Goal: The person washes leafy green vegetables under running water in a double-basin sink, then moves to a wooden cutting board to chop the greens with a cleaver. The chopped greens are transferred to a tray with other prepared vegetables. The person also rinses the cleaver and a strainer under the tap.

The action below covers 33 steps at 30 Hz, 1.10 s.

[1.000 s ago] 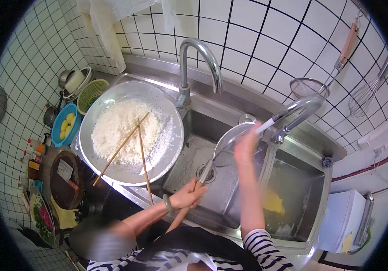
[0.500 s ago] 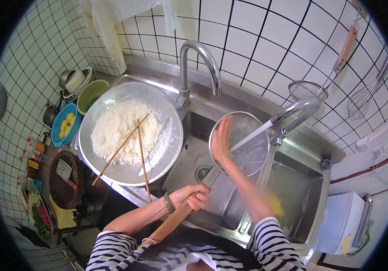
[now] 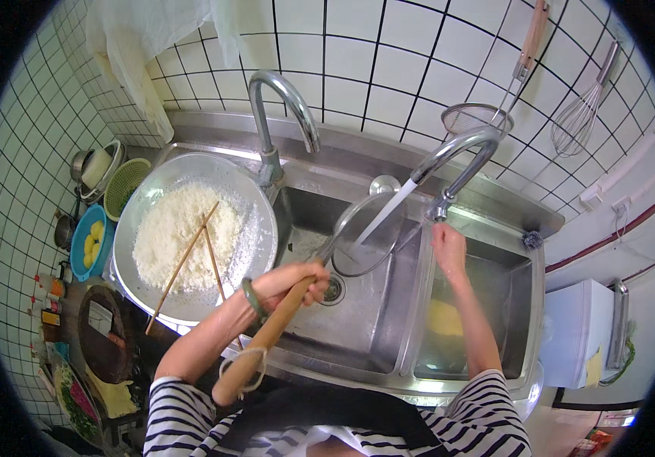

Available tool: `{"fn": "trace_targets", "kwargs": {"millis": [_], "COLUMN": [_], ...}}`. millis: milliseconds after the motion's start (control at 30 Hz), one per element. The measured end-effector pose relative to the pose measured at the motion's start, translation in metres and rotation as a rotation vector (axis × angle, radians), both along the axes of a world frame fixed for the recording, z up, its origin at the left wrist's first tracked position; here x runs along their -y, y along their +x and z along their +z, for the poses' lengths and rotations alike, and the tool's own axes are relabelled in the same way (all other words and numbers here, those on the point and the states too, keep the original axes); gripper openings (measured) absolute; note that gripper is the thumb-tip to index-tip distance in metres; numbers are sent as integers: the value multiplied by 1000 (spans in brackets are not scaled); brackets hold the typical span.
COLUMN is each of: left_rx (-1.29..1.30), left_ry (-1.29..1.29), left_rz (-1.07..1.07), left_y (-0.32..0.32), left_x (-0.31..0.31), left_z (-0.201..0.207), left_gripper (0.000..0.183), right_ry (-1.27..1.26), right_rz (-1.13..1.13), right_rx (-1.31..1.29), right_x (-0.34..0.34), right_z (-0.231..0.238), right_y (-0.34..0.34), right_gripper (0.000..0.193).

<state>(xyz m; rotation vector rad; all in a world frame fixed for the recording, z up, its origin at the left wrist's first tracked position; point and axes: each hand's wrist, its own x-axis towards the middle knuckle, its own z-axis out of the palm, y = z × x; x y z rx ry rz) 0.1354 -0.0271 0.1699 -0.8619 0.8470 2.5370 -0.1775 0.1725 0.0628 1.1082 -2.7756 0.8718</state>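
Observation:
My left hand [image 3: 293, 286] is wrapped round the wooden handle [image 3: 270, 339] of a large round strainer [image 3: 331, 247], which is tilted over the middle sink basin. From the right-hand faucet [image 3: 461, 152], a stream of water runs down into the strainer's round head. At the base of that faucet, my right hand [image 3: 450, 247] is closed, its curled fingers against the short faucet handle [image 3: 439, 216]. On the left a wide metal bowl [image 3: 259, 255] holds white rice [image 3: 186, 240], with two long chopsticks [image 3: 179, 278] lying across it.
A second faucet [image 3: 289, 99] arches behind the bowl. The right basin [image 3: 480, 354] holds water with something yellow in it. A blue basket [image 3: 80, 247] of yellow items and a green basket [image 3: 126, 183] stand at left. A sieve [image 3: 472, 118] and whisk [image 3: 579, 118] hang on the tiles.
My right hand has left the strainer's head and moved right to the faucet base. The strainer has tilted more on edge and shifted left, with my left hand still on its handle.

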Motion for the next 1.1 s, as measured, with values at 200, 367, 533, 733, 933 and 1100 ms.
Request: {"fn": "trace_targets", "kwargs": {"millis": [200, 367, 533, 733, 933, 1100], "left_rx": [-452, -115, -115, -420, -148, -54], "left_ry": [-817, -86, 569, -248, -108, 313], "left_rz": [-490, -406, -247, -444, 50, 389], "left_y": [-72, -172, -224, -174, -123, -108], "left_x": [35, 67, 68, 37, 1, -15], "left_z": [17, -46, -110, -116, -74, -63], "left_gripper": [19, 26, 23, 22, 23, 21], "right_ry": [-254, -310, -213, -159, -318, -493], "right_rz": [-100, -185, -137, -206, -61, 554], "right_rx": [266, 83, 465, 416, 668, 1213], "right_x": [-11, -10, 0, 17, 6, -6], "right_z": [-18, -40, -46, -57, 0, 133], "right_y": [-30, -46, -52, -65, -9, 87], "right_gripper": [25, 26, 32, 40, 31, 33]}}
